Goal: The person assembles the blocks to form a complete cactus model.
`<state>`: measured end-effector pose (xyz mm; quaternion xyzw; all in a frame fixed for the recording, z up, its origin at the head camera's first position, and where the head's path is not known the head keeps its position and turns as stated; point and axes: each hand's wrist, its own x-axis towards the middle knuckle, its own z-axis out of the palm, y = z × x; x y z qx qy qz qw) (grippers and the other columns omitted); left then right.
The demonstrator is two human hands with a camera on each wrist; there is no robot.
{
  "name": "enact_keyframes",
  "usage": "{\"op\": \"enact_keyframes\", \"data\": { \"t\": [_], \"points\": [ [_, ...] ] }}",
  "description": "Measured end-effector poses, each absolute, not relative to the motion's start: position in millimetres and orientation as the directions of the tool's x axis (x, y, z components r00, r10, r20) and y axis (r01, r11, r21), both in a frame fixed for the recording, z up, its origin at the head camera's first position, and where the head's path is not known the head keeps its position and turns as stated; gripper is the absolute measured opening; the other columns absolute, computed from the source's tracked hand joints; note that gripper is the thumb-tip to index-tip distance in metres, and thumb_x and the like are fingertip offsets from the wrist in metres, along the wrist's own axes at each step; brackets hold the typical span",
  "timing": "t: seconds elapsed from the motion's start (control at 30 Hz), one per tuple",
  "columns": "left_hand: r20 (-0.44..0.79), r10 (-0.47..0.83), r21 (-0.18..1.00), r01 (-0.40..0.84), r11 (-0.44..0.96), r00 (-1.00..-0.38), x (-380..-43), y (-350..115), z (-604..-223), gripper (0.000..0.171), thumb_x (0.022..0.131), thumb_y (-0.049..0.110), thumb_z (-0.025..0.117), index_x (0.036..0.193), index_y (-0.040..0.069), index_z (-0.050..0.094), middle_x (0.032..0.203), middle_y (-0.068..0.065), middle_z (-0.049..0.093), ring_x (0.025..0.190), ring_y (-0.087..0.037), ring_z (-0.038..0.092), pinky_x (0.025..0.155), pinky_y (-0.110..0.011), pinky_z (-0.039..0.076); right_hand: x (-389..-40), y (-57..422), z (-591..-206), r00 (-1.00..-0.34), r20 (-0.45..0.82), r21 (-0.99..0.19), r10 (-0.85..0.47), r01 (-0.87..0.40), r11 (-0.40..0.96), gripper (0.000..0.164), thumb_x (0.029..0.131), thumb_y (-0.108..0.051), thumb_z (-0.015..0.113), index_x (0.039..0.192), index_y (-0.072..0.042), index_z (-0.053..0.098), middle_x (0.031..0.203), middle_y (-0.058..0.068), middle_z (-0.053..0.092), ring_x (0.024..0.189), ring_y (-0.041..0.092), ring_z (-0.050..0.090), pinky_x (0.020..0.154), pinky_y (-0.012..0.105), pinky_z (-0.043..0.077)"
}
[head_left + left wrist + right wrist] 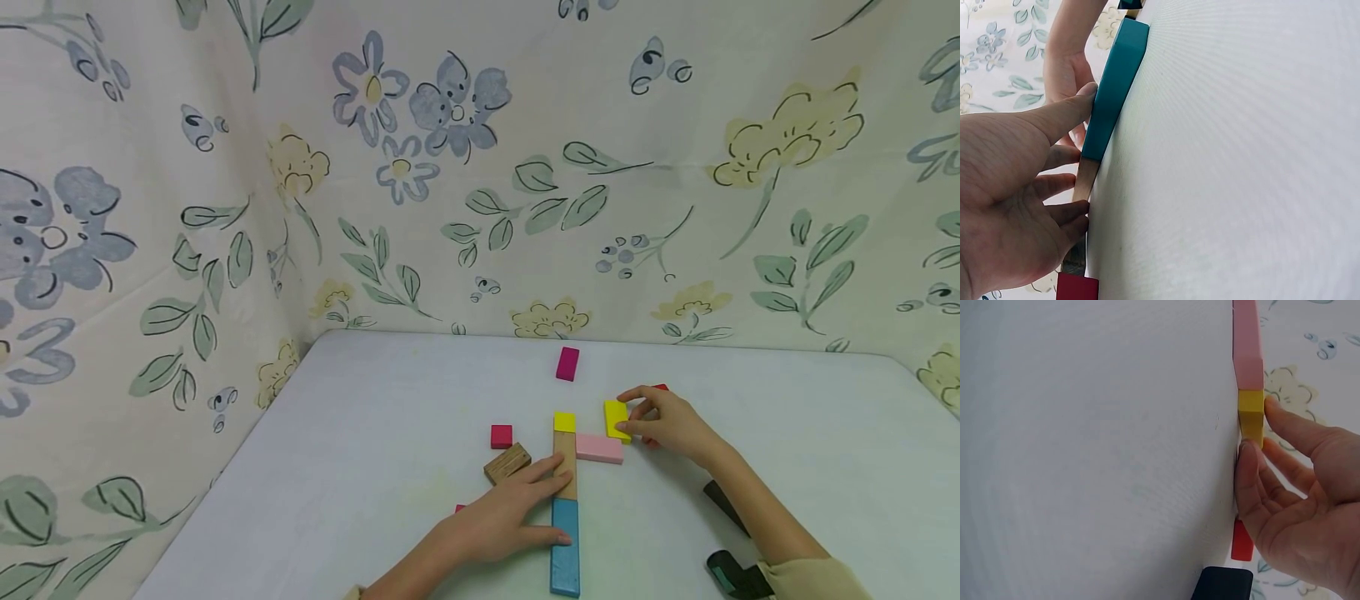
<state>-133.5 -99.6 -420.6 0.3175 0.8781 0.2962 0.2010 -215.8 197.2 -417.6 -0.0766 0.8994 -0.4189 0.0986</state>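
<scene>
On the white table a column of flat blocks runs away from me: a blue block (565,550), a tan block (567,475) and a small yellow square block (565,422). My left hand (498,517) lies over it, fingertips touching the tan block and thumb on the blue block (1115,87). A pink block (600,448) sticks out rightward from the column's far part. Beyond its right end, my right hand (667,423) pinches a yellow rectangular block (615,419) between thumb and fingers. That yellow block (1251,412) appears close to the pink block (1247,350).
A magenta block (567,364) lies at the back. Left of the column are a red square block (502,437) and a brown wood block (506,462). A red block (1242,540) is partly behind my right hand. Dark objects (731,575) lie near my right forearm.
</scene>
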Motion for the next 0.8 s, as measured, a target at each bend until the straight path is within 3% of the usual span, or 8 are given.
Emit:
{"op": "enact_keyframes", "data": {
  "t": [0.43, 0.8],
  "points": [
    [-0.171, 0.673, 0.641, 0.438, 0.630, -0.719, -134, -99, -422, 0.074, 0.101, 0.048, 0.069, 0.164, 0.020, 0.042, 0.175, 0.004, 0.025, 0.158, -0.019, 0.030, 0.120, -0.039, 0.042, -214, 199, -417, -0.970, -0.108, -0.766, -0.217, -0.058, 0.641, 0.055, 0.095, -0.018, 0.080, 0.139, 0.005, 0.057, 0.098, 0.009, 0.065, 0.075, 0.019, 0.062, 0.067, 0.027, 0.058],
    [-0.159, 0.679, 0.642, 0.448, 0.622, -0.716, -132, -100, -419, 0.074, 0.101, 0.047, 0.069, 0.164, 0.020, 0.042, 0.175, 0.003, 0.025, 0.159, -0.019, 0.030, 0.121, -0.038, 0.041, -200, 218, -413, -0.958, -0.036, -0.785, -0.284, -0.149, 0.601, 0.054, 0.098, -0.017, 0.076, 0.141, 0.007, 0.054, 0.102, 0.011, 0.070, 0.077, 0.021, 0.066, 0.069, 0.025, 0.060]
  ]
}}
